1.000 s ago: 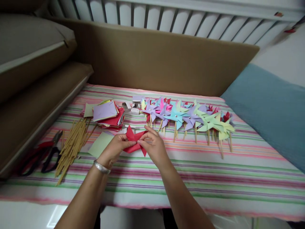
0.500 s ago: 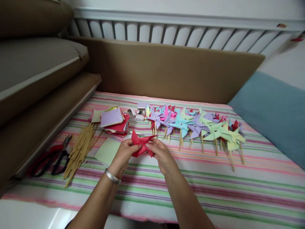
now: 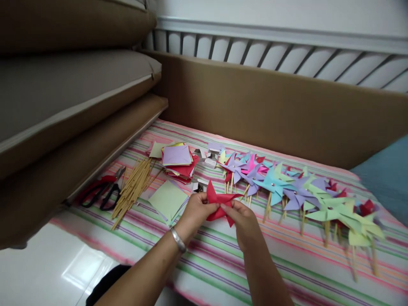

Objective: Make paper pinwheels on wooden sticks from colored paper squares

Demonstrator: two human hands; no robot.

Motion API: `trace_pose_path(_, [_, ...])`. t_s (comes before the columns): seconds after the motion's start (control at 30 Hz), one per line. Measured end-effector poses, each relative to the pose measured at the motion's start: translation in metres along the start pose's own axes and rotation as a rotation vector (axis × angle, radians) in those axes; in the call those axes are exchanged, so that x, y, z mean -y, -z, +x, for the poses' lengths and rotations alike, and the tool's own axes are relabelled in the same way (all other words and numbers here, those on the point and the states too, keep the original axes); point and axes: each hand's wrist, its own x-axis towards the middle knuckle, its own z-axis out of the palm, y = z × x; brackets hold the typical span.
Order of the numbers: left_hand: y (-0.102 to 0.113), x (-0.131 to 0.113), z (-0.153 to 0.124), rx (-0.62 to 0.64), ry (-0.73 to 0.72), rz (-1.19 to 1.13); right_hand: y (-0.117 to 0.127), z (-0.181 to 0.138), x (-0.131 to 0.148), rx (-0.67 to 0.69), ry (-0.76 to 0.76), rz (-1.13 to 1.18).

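A red paper pinwheel (image 3: 219, 198), with no stick visible on it, is held between both hands above the striped cloth. My left hand (image 3: 198, 212) pinches its left side, thumb pressed near the centre. From the right, my right hand (image 3: 244, 221) grips it too, its thumb close to the other. Just left of my hands lie loose pale green paper squares (image 3: 168, 200). A small open box (image 3: 199, 187) with tiny dark contents sits right behind my left hand. Finished pinwheels (image 3: 298, 193) on sticks, in several colours, lie in a row to the right.
Wooden sticks (image 3: 132, 191) lie in a heap at the left, beside scissors (image 3: 106, 197) with dark handles. Behind are a stack of coloured paper squares (image 3: 177, 155) and small white boxes (image 3: 210, 159). Large brown cushions (image 3: 95, 127) rise at the left; a brown board (image 3: 255, 102) stands behind.
The view has swung left, so everything appears further right. Both hands keep hold of the red pinwheel, thumbs now closer together at its centre. The small box behind my left hand shows more clearly.
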Motion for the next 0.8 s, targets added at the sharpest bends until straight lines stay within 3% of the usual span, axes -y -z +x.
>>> trace_pose_path(0.2, [0.015,-0.014,-0.004,-0.008,-0.023,0.028,-0.013,-0.005,0.008,0.049,0.055,-0.012])
trace_pose_path(0.27, [0.029,-0.024,-0.003,-0.088,-0.064,0.024,-0.014,-0.004,0.007,0.016,0.098,-0.064])
trace_pose_path(0.4, [0.064,-0.046,0.005,-0.245,-0.150,-0.099,-0.016,0.004,-0.006,-0.111,0.165,-0.385])
trace_pose_path(0.5, [0.083,-0.057,0.008,-0.360,-0.215,-0.192,-0.024,0.014,-0.012,-0.121,0.210,-0.558])
trace_pose_path(0.63, [0.093,-0.065,0.004,-0.318,-0.208,-0.224,-0.047,0.035,-0.008,-0.072,0.226,-0.835])
trace_pose_path(0.8, [0.093,-0.079,-0.004,-0.288,-0.184,-0.241,-0.075,0.066,0.000,-0.018,0.114,-1.111])
